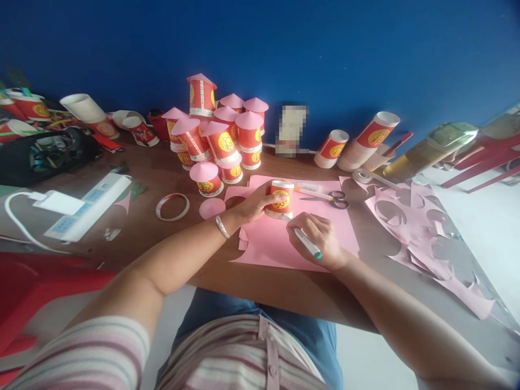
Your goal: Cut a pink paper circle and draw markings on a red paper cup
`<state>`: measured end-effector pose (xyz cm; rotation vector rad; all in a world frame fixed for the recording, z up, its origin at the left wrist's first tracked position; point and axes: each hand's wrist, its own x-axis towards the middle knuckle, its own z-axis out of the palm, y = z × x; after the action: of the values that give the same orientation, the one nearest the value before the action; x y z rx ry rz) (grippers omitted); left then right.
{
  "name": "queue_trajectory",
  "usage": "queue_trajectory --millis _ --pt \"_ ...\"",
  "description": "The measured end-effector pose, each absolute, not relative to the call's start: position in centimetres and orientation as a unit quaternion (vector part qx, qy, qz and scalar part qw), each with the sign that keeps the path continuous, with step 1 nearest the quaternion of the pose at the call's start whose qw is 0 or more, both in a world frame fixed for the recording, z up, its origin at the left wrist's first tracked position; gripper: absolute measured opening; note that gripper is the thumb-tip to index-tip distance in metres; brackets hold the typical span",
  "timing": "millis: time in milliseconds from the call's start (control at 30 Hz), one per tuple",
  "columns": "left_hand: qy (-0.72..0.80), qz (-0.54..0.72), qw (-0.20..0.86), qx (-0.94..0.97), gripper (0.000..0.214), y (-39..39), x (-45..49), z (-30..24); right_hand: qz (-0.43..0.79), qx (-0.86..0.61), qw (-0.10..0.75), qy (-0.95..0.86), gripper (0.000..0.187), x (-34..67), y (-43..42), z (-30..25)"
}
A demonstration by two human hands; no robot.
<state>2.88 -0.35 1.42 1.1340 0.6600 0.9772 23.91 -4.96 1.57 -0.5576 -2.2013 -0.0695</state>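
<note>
In the middle of the head view, my left hand (260,205) is closed around a red paper cup (281,196) with a yellow emblem and a white rim. My right hand (317,238) grips a white marker (307,243) with a green end, its tip at the cup's lower white band. Both hands are over a pink paper sheet (292,246). Behind the cup lie scissors (338,199) with black handles and an orange-and-white pen or knife (305,190). A pink paper disc (212,208) rests left of my left hand.
Stacked cups with pink cone roofs (221,141) stand at the back left. Cup stacks (368,142) and a bottle (426,154) are at the back right. Pink paper scraps (426,238) cover the right side. A power strip (91,206) and a tape roll (172,207) lie left.
</note>
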Motion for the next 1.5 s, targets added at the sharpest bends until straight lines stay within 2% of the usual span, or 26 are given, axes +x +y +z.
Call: queue_trajectory --millis 533,1500 --pt "0.299 0.432 0.685 0.505 0.046 -0.42 2.88 1.57 -0.033 -0.223 0.432 -0.873 0.018 23.78 -4.75 1.5" --pt "0.29 0.436 0.676 0.518 0.044 -0.33 2.89 1.49 -0.044 -0.213 0.419 -0.882 0.02 23.73 -4.93 1.66"
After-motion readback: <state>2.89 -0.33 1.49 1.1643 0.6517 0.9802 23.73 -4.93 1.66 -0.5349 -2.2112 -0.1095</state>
